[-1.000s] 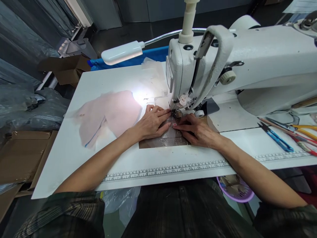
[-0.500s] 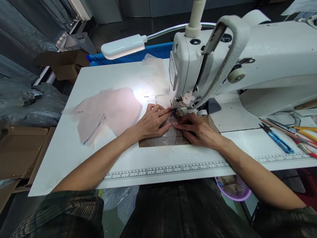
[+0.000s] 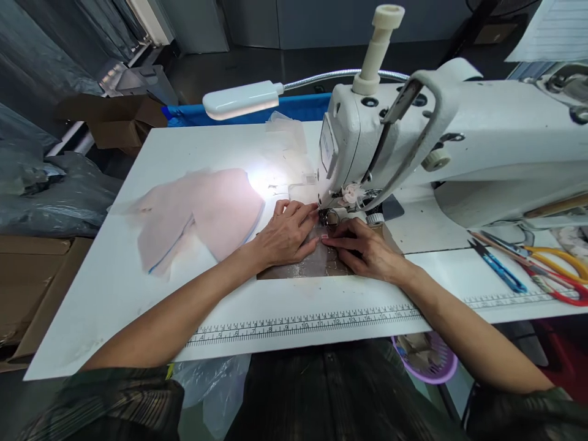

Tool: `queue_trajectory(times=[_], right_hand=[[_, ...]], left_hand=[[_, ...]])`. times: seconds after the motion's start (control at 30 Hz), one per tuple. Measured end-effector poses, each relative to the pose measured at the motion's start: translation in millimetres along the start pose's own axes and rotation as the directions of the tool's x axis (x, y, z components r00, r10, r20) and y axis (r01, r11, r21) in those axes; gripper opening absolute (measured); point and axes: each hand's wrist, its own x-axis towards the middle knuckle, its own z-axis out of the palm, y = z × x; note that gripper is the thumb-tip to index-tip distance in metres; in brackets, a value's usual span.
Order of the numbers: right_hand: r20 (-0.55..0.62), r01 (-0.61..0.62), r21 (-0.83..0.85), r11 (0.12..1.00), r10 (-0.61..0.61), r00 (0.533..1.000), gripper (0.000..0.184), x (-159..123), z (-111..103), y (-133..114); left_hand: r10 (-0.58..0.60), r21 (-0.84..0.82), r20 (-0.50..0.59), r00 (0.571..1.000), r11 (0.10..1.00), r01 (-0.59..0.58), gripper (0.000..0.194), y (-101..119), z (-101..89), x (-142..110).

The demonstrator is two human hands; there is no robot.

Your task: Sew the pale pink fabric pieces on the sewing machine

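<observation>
Head view: left hand (image 3: 285, 237) lies palm-down on sheer fabric (image 3: 314, 264), thumb apart; right hand (image 3: 362, 248) touches pink tag (image 3: 324, 237), pinch indeterminable.

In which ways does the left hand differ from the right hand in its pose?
The left hand lies left of a small pink tag, while the right hand is mostly to its right. The left hand is palm down with fingers mostly outstretched; the right hand has more bent fingers, with one fingertip at the tag. Both are bare and near the sewing machine.

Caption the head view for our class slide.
Left hand and right hand on sheer fabric at a white sewing machine.
</observation>
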Motion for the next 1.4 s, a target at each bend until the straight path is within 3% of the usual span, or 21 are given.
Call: queue_trajectory(times=[0.17,0.3,0.5,0.93,1.4], right_hand=[[-0.010,0.006,0.010,1.000,-0.005,1.000,0.031,-0.5,1.3,-0.4],[-0.017,-0.004,0.009,1.000,0.004,1.000,0.031,-0.4,1.9,-0.7],[-0.023,-0.008,-0.008,1.000,0.008,1.000,0.032,-0.9,2.6,-0.7],[-0.009,-0.007,-0.043,0.999,0.006,1.000,0.036,-1.5,3.6,-3.4],[-0.029,-0.093,-0.053,0.994,0.092,0.995,0.040,-1.6,8.2,-5.1]], left_hand=[[0.132,-0.052,-0.110,0.985,0.989,-0.138,0.018,1.5,2.2,-0.1],[0.160,-0.075,-0.144,0.977,0.982,-0.172,0.015,0.7,2.7,-1.4],[0.222,-0.102,-0.087,0.971,0.968,-0.230,0.020,-1.3,-5.8,-3.2],[0.164,0.014,0.051,0.985,0.986,-0.165,0.028,-3.0,-7.1,-0.5],[0.026,0.013,0.046,0.999,1.000,-0.026,0.028,-2.6,-3.8,2.9]])
